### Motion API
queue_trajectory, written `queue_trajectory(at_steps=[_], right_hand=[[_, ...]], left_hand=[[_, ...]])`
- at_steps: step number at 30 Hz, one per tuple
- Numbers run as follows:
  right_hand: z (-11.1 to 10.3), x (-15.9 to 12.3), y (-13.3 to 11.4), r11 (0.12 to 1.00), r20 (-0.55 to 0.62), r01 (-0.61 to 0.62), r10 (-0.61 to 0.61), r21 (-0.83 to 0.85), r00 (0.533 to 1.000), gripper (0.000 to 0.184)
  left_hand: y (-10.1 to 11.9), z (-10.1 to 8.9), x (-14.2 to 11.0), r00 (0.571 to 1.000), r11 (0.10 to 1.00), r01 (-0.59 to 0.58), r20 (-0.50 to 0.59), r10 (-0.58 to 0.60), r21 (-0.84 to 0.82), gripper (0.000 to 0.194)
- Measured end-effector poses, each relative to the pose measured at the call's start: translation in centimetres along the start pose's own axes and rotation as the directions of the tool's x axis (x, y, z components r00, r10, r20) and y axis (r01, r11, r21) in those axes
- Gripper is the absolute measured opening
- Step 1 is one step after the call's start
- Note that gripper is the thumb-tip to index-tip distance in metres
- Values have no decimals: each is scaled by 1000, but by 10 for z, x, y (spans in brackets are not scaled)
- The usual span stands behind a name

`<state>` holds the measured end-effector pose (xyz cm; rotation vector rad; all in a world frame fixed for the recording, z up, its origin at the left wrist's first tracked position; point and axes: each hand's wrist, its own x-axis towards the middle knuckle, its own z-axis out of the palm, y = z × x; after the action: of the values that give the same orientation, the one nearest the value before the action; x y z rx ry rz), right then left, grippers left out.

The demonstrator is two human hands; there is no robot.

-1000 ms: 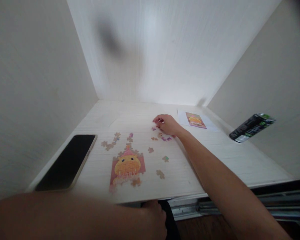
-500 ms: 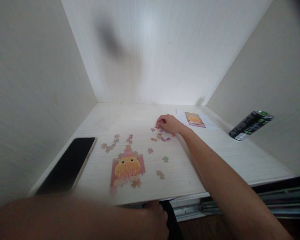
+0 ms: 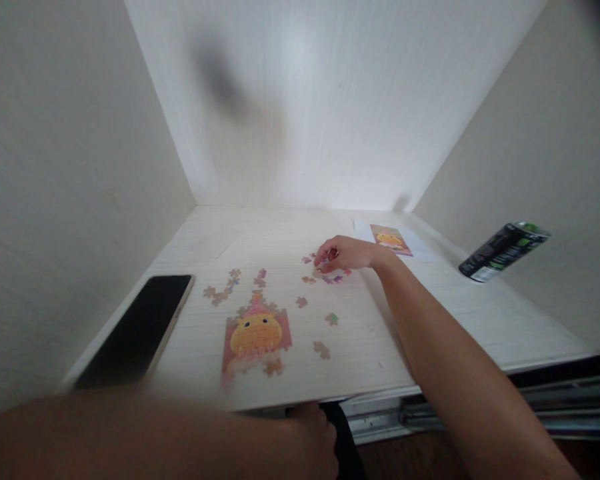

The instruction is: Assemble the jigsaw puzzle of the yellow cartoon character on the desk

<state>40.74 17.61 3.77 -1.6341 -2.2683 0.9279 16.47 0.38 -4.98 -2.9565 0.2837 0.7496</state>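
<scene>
My right hand reaches over a small heap of loose jigsaw pieces. Its thumb and fingers pinch together at a puzzle piece in the heap, though the fingertips partly cover that piece. Nearer to me lies the partly joined jigsaw puzzle, with a yellow animal face and a pink hat; its lower edge is ragged. My left hand rests below the table's front edge, fingers curled, and whatever it might hold is hidden. The blurred left forearm crosses the bottom of the view.
Joined spare pieces lie left of the heap, and single pieces lie right of the puzzle. A black phone is at the left. A printed reference picture lies at the back, and a dark can stands at the right.
My right hand has shifted slightly toward me and to the right, its fingertips now lower over the heap. My left hand stays where it was.
</scene>
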Motion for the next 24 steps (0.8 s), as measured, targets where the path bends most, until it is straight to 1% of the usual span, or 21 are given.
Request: queue_trajectory(at_steps=[2,6,9,11,14,16,17,19,20,22,24], right_hand=[[1,2,0,1000,-10,-10,10,-6,1000,30],[3,3,-1,999,-59,-41,41,0,997,28],[4,2,-6,999,-90,-38,39,21,995,23],[4,2,-9,999,-103,-24,28,34,994,21],[3,1,-12,997,-144,31,-21,68,989,24],[2,1,-11,991,-161,48,-27,127,987,29],[2,1,-11,984,-158,45,-18,172,987,29],[3,1,-12,960,-138,39,0,277,990,25],[3,1,-12,944,-127,41,1,327,992,23],[5,1,-15,914,-110,53,-9,402,994,19],[7,2,-17,895,-97,61,-20,443,995,17]], left_hand=[[0,-1,0,1000,1000,2,23,-2,1,30],[-1,-1,1,998,1000,-8,67,8,-7,37],[0,0,3,997,1000,3,80,-3,0,34],[1,1,4,998,1000,7,63,-8,8,33],[1,1,3,996,1000,-3,87,1,18,32],[0,1,-1,997,1000,-18,71,16,26,34],[0,1,-3,999,999,-23,42,22,31,35],[-1,1,-8,999,999,-28,-38,29,41,36],[-2,1,-9,998,999,-28,-56,30,44,35],[-2,0,-11,998,999,-22,-52,24,46,34],[-2,-3,-10,1000,999,-18,-2,18,43,34]])
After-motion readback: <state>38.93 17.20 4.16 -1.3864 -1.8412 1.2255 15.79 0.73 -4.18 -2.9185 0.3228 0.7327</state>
